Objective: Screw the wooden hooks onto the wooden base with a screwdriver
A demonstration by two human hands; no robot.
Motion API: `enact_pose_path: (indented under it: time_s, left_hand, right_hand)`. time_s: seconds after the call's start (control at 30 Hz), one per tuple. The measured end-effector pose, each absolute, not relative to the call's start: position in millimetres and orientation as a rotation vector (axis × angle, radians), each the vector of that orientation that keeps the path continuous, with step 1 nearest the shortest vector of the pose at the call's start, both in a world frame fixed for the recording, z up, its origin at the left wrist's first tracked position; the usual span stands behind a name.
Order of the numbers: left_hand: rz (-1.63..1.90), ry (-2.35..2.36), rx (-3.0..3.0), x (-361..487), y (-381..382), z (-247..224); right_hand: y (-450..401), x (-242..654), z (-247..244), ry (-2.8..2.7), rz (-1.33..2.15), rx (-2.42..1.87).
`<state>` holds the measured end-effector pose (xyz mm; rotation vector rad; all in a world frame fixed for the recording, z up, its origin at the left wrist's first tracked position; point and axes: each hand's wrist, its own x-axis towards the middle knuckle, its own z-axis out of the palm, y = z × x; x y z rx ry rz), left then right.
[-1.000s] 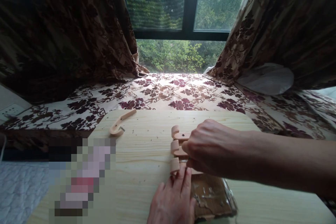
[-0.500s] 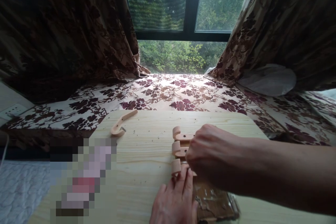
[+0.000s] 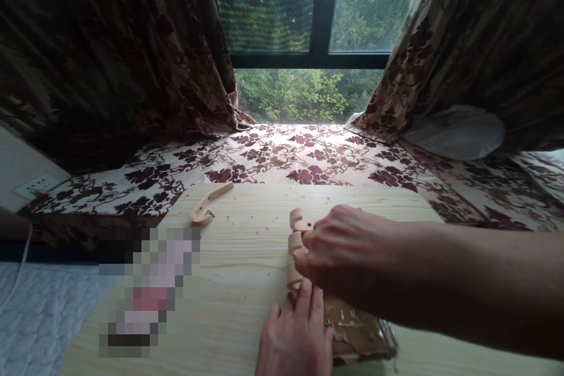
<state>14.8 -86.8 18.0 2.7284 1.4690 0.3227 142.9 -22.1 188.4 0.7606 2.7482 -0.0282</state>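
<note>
Three curved, pale wooden hooks lie in a row at the middle right in the head view: the far hook, the middle hook and the near hook. A dark screw shows in the far one. My right hand is closed in a fist over their straight ends; whatever it grips is hidden. With fingers stretched forward, my left hand lies against the near hook and the edge of a brown cardboard piece covered in clear tape. The cardboard reaches under my right wrist.
A loose wooden hook with small screws beside it rests at the far left of the light wooden tabletop. Small dark specks are scattered there. A blurred-out object lies to the left. Beyond is a flowered cloth below the window.
My right fist has shifted slightly left and now covers more of the middle hook. My left hand keeps its place by the near hook. The whole view has moved slightly.
</note>
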Motion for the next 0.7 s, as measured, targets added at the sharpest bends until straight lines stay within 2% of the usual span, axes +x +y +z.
enact_pose_path:
  time_s: [0.1, 0.37, 0.7]
  left_hand:
    - [0.421, 1.486, 2.755, 14, -89, 17]
    - [0.265, 1.515, 2.828, 15, -88, 19]
    - [0.308, 1.559, 2.603, 22, -85, 16]
  right_hand:
    - [-23, 143, 186, 2.772, 0.004, 0.757]
    - [-18, 143, 193, 2.548, -0.030, 0.948]
    - [-28, 141, 175, 2.782, 0.074, 0.779]
